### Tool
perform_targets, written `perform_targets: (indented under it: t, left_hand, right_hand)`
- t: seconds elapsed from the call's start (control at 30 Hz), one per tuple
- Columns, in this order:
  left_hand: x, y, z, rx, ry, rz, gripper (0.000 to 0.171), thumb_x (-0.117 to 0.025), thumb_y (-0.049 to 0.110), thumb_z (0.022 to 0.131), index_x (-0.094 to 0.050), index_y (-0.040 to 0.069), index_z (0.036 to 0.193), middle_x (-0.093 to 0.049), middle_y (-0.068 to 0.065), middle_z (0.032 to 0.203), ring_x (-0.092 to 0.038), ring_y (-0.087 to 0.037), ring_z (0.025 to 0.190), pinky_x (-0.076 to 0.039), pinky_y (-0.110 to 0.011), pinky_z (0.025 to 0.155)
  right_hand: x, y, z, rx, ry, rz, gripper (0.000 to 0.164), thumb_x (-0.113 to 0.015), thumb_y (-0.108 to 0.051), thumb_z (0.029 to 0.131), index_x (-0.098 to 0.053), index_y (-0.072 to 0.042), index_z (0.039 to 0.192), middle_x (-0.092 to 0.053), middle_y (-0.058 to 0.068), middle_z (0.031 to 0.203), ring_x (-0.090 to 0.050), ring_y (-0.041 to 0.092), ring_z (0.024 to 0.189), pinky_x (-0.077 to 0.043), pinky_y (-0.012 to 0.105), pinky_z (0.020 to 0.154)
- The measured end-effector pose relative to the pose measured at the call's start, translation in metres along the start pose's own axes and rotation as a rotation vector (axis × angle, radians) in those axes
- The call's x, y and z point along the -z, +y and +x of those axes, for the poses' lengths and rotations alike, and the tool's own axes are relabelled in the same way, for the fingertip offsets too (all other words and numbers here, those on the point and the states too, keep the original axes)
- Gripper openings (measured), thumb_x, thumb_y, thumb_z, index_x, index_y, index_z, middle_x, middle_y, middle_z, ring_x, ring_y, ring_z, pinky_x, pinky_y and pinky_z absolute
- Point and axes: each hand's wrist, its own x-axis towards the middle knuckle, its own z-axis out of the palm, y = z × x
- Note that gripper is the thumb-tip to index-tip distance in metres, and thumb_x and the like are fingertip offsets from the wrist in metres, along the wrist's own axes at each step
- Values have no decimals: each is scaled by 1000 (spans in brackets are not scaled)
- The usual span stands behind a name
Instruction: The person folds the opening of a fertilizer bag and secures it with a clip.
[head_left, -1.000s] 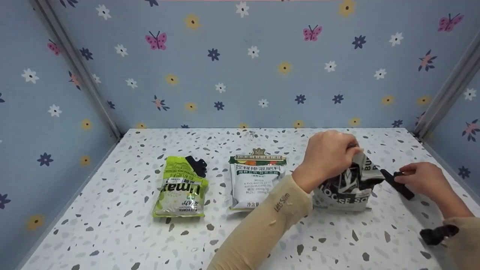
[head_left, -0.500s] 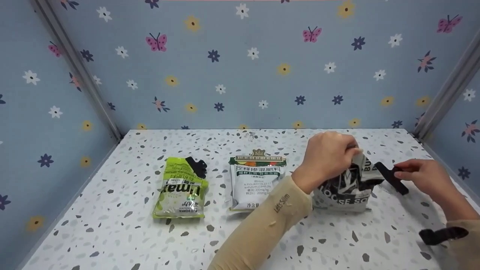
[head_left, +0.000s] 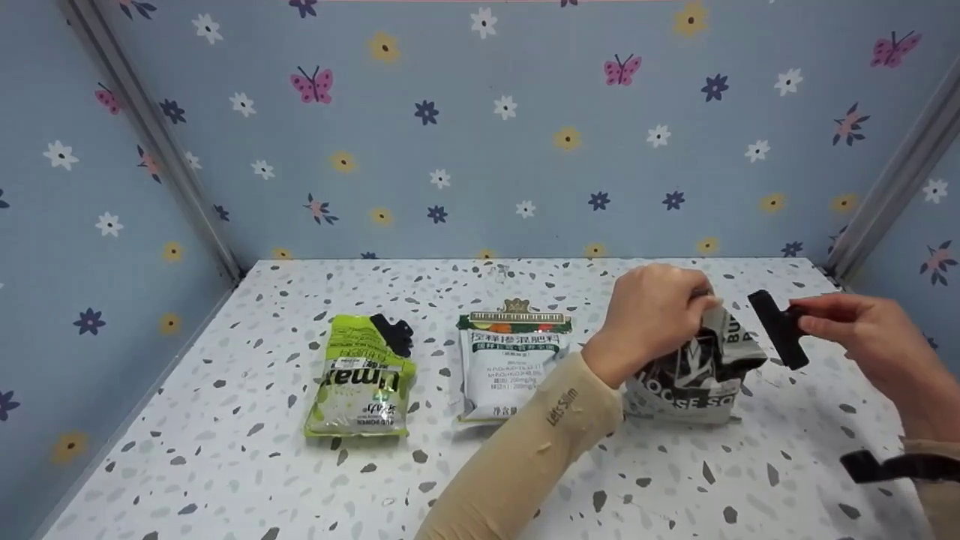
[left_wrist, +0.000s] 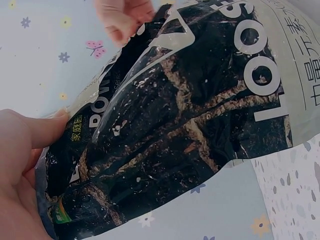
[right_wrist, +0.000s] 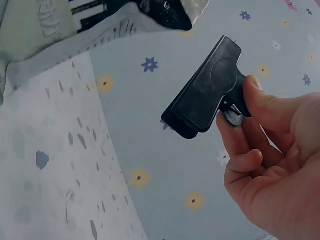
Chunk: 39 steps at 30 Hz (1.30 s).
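In the head view my left hand pinches the top of a black-and-white soil bag that stands on the table. Seen from the left wrist, the thumb lies over the folded top edge of the bag. To the right of the bag, my right hand holds a black bag clip by its handles, above the table and apart from the bag. The right wrist view shows the clip between thumb and fingers of the hand, its two long plates close together.
A green bag with a black clip on its corner lies at the left. In the middle is a white bag with a gold clip along its top. Flowered panels enclose the speckled table.
My right hand has lifted the black bag clip off the table, turning it a little more upright beside the soil bag. The left hand keeps its place on the bag's top.
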Motion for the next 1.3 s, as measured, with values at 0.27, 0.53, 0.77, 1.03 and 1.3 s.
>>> perform_targets:
  t: [0.27,0.53,0.77,1.03,1.3]
  left_hand:
    - [-1,-1,-1,-15,10,0,16,-66,40,96,-76,28,98,-70,16,84,-55,4,69,-43,-13,68]
    - [-4,-3,-3,-40,51,-7,15,-67,38,95,-75,27,101,-71,15,84,-56,3,68,-43,-13,66]
    - [-3,-6,-3,-24,71,-73,18,-60,35,101,-71,21,98,-63,15,81,-51,4,65,-41,-10,61]
    - [0,-7,-2,-3,65,-108,19,-60,34,101,-69,18,95,-58,13,82,-50,2,68,-41,-10,63]
    - [-1,-8,-2,-14,86,-127,16,-63,32,100,-67,17,95,-57,12,84,-52,1,71,-41,-9,65]
  right_hand:
    - [-13,-25,-1,119,-18,55,24,-70,0,91,-73,-3,115,-73,-12,96,-65,5,86,-45,13,79]
    - [-23,-33,0,154,-49,35,24,-70,1,91,-71,1,116,-72,-11,98,-66,8,88,-46,14,80]
    - [-31,-37,2,197,-64,75,24,-70,4,90,-73,1,113,-74,-9,96,-68,8,85,-49,15,78]
    - [-37,-41,2,228,-82,66,24,-69,5,90,-70,6,114,-72,-8,95,-68,7,83,-52,17,75]
    - [-40,-43,4,218,-99,78,25,-70,5,90,-70,6,115,-73,-9,97,-69,7,85,-53,18,75]
